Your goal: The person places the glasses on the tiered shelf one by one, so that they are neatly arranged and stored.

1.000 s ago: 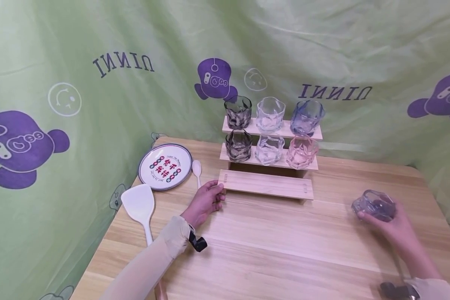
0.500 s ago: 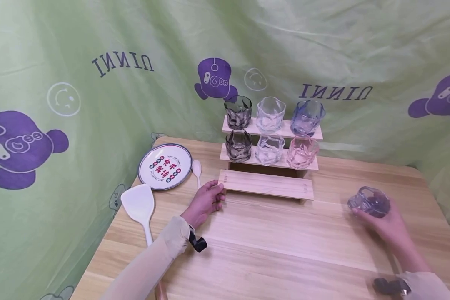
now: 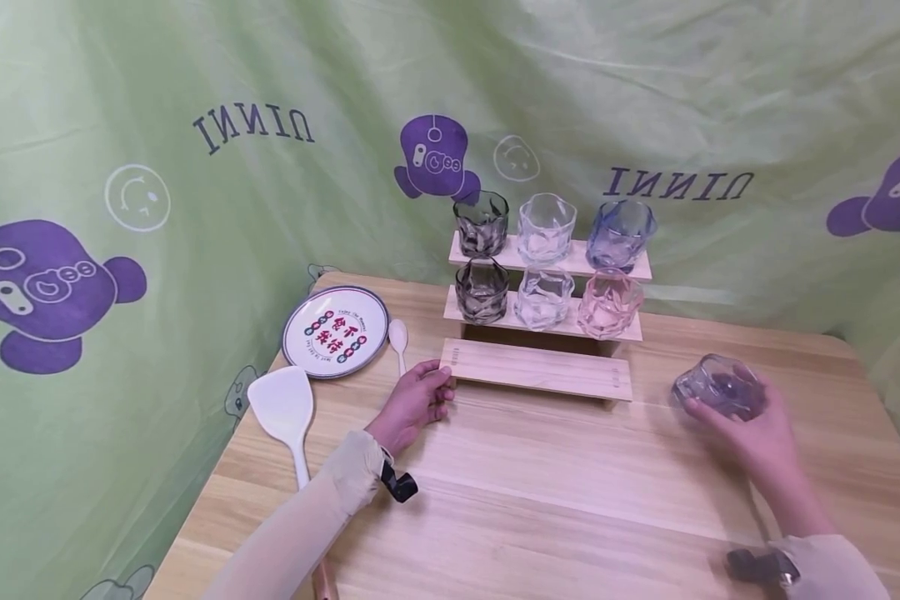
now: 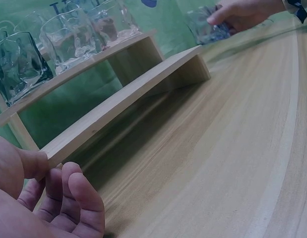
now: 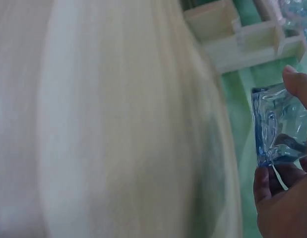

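My left hand (image 3: 412, 404) pinches the left end of the lowest step of a tiered wooden rack (image 3: 536, 367), thumb on top and fingers below in the left wrist view. Right of the rack, my right hand (image 3: 761, 437) grips a bluish, wavy-sided drinking glass (image 3: 708, 387) above the tabletop, its thumb and fingers around the side. On the middle step stand a smoky grey glass (image 3: 482, 296), a clear glass (image 3: 543, 300) and a pink glass (image 3: 610, 307). The top step bears another grey glass (image 3: 482, 227), a clear one and a blue glass (image 3: 621, 237). The lowest step is bare.
At the table's left lie a white plate (image 3: 336, 332) with red lettering, a small white spoon (image 3: 398, 335) and a white spatula (image 3: 283, 407), partly under my left forearm. A green printed curtain (image 3: 270, 208) hangs close behind the wooden table (image 3: 555, 500).
My right hand has carried the glass leftward and slightly farther back, closer to the rack. My left hand stays on the rack's end. The head view has shifted a little.
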Demonstrator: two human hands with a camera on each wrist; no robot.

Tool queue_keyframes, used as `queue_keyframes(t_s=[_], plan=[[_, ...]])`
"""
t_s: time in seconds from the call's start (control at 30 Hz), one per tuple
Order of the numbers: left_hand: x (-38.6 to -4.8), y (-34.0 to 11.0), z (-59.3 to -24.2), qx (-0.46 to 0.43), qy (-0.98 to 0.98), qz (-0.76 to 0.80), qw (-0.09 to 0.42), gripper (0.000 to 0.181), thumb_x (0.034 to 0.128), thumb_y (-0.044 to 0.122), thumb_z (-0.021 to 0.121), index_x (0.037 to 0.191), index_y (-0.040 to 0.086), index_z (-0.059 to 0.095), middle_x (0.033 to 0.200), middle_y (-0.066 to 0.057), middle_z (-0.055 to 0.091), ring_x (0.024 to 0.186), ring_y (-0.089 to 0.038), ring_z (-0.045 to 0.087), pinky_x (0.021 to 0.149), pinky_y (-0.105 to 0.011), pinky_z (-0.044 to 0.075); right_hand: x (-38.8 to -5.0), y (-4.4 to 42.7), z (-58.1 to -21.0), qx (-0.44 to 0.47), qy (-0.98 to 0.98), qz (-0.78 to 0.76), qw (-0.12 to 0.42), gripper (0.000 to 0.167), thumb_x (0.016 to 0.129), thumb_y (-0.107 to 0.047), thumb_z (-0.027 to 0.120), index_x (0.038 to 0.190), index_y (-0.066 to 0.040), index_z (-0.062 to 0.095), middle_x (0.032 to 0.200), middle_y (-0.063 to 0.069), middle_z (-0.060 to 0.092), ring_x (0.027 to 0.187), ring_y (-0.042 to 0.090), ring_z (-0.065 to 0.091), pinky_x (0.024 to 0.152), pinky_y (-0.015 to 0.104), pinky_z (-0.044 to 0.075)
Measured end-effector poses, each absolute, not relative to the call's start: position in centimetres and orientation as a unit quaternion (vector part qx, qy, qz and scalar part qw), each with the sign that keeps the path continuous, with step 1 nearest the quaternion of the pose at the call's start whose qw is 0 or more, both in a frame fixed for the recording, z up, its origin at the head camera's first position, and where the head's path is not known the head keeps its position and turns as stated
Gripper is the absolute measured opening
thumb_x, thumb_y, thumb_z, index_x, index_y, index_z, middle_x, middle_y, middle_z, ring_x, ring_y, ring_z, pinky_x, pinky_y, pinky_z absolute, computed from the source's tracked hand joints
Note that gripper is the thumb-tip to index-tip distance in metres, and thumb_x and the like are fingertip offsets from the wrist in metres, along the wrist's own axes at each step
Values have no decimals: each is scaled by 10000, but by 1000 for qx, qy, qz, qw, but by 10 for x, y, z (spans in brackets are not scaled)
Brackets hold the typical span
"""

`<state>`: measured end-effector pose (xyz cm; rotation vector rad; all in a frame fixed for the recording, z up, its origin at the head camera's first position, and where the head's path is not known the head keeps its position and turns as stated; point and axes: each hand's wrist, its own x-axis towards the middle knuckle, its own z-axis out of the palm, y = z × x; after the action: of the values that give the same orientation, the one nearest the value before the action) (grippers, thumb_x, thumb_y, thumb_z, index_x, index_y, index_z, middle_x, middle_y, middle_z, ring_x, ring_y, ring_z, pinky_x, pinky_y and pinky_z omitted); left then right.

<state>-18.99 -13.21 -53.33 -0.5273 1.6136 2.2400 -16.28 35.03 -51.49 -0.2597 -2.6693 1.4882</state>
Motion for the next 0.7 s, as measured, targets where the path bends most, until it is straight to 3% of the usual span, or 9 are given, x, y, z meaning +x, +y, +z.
queue_keyframes(t_s=[0.03,0.13,0.37,0.7], plan=[[-190,-132,-533,-186,566,786,164,410,1003,193,650,1358,88,471,1022,-76,645,785,-145,589,602,-254,514,-163,345,-511,-76,-868,489,47,939,865,-240,842,1596,-195,255,1509,137,467,1205,51,482,904,17,365],[-190,-132,-532,-185,564,788,163,415,1006,198,648,1360,84,465,1024,-80,646,783,-147,590,602,-257,514,-165,330,-501,-45,-864,498,59,907,843,-174,859,1567,-145,315,1458,124,501,1185,40,490,925,43,384],[-191,-132,-532,-188,564,787,164,410,1009,197,644,1361,87,466,1026,-79,647,790,-148,590,607,-258,508,-166,294,-486,23,-871,487,68,904,775,-118,904,1504,-15,381,1334,215,536,1067,-18,518,896,45,405],[-190,-130,-533,-190,560,790,162,400,1009,189,644,1353,84,469,997,-68,640,775,-146,586,598,-255,503,-171,241,-484,57,-855,507,89,893,725,-109,936,1475,-23,459,1334,155,541,1112,78,549,941,86,423]])
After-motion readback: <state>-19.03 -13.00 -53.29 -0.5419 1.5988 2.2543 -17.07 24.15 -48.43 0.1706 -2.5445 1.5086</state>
